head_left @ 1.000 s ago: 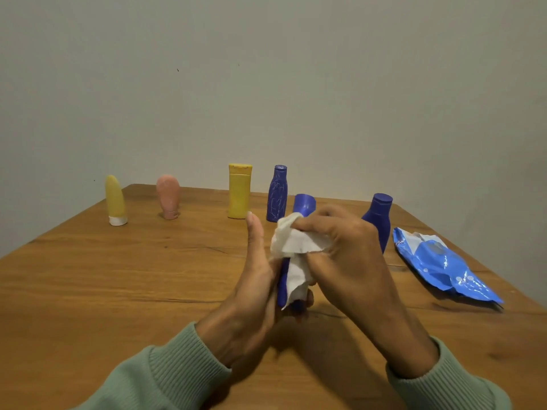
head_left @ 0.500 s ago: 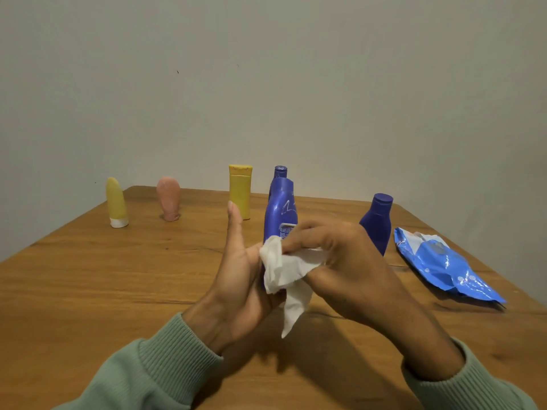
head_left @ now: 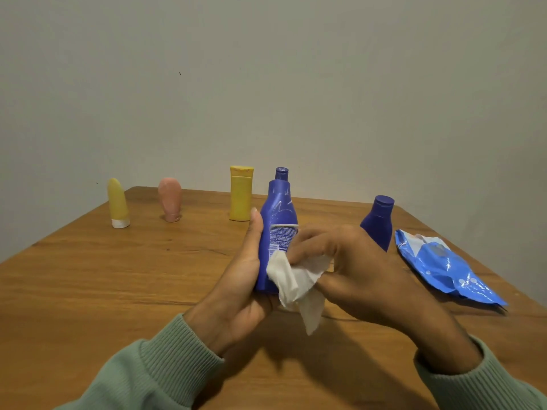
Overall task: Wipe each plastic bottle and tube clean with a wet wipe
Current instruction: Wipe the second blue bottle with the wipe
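The left hand (head_left: 242, 279) holds a tall dark blue plastic bottle (head_left: 278, 220) up above the brown wooden desk (head_left: 118, 276), with the thin end on top. Its grip is wrapped round the bottle's low part, and the thumb lies straight up along the side. The right hand (head_left: 355, 270) has its grip pinched on a crumpled white wet wipe (head_left: 296, 282) and presses it on the front of the bottle, just under the label.

So this bottle is being wiped right now. I think it is not done yet.

Five more things stand on the desk, well apart from the hands: a yellow plastic tube with a white cap (head_left: 117, 202), a pink plastic tube (head_left: 169, 198), a yellow plastic bottle (head_left: 241, 193), a small dark blue bottle (head_left: 281, 174) peeking out from behind the held one, and a round dark blue bottle (head_left: 377, 223) on the right. I cannot tell which of them are clean already. A shiny blue pack of wipes (head_left: 444, 264) lies flat beside that last bottle
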`<state>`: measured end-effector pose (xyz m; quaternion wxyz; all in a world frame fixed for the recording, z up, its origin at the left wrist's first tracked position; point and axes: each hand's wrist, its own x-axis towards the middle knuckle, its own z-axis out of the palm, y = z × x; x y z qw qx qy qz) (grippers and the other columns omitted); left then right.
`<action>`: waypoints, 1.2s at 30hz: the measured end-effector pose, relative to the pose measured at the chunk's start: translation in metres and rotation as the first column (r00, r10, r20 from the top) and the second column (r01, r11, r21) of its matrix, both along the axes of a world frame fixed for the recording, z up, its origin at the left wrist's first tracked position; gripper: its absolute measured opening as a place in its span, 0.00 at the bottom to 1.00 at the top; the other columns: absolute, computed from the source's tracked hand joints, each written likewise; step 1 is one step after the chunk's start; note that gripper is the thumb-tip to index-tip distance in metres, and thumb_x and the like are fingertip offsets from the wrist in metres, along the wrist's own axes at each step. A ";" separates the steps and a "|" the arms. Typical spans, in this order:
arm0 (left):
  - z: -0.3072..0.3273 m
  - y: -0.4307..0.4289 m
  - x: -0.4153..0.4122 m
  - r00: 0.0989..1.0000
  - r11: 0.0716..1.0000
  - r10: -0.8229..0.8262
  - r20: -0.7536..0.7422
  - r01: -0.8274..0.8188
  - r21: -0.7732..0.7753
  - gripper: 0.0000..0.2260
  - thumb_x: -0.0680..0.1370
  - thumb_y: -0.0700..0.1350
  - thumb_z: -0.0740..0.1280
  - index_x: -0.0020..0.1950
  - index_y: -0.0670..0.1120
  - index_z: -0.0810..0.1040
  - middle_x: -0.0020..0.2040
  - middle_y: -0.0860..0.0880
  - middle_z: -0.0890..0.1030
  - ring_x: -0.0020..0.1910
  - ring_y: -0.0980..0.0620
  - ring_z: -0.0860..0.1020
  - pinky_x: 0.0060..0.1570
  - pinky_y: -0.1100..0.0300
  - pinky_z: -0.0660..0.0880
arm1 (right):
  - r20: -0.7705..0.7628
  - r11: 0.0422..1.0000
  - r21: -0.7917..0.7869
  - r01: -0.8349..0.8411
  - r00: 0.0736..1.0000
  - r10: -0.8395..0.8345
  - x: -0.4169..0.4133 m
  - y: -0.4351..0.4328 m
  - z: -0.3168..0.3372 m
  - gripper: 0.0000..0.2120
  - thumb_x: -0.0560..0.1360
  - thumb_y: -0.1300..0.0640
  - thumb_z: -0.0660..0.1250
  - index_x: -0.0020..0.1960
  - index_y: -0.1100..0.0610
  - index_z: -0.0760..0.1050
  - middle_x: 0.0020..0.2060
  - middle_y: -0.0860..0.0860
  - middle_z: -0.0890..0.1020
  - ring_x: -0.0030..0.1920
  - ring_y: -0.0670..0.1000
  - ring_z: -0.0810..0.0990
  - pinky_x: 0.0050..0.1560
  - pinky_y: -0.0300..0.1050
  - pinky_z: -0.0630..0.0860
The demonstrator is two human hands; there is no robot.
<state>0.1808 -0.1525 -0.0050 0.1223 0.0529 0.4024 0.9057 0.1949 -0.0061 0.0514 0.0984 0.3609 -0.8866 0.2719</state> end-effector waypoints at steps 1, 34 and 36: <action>0.001 0.000 0.000 1.000 1.000 -0.005 0.005 0.005 0.004 0.31 0.75 0.67 0.59 0.62 0.43 0.79 0.53 0.40 0.83 0.51 0.43 0.82 0.56 0.46 0.75 | 0.007 1.000 0.011 -0.006 1.000 0.006 -0.001 0.001 0.000 0.15 0.72 0.63 0.70 0.56 0.50 0.79 0.51 0.39 0.75 0.56 0.39 0.71 0.51 0.36 0.76; 0.005 0.004 0.011 0.999 0.999 -0.022 -0.044 0.020 -0.051 0.23 0.76 0.61 0.62 0.53 0.44 0.85 0.44 0.43 0.83 0.37 0.45 0.81 0.35 0.54 0.78 | -0.120 0.942 -0.327 0.078 0.985 -0.124 -0.017 0.008 -0.007 0.17 0.67 0.72 0.68 0.51 0.56 0.81 0.45 0.43 0.80 0.49 0.42 0.78 0.44 0.30 0.75; 0.005 0.004 0.011 0.997 0.993 -0.037 -0.068 0.029 -0.114 0.25 0.76 0.63 0.61 0.55 0.43 0.83 0.41 0.41 0.80 0.34 0.43 0.77 0.30 0.53 0.75 | -0.135 0.910 -0.397 0.115 0.974 -0.182 -0.022 0.008 -0.010 0.16 0.68 0.72 0.68 0.51 0.57 0.81 0.43 0.42 0.79 0.46 0.41 0.78 0.42 0.27 0.73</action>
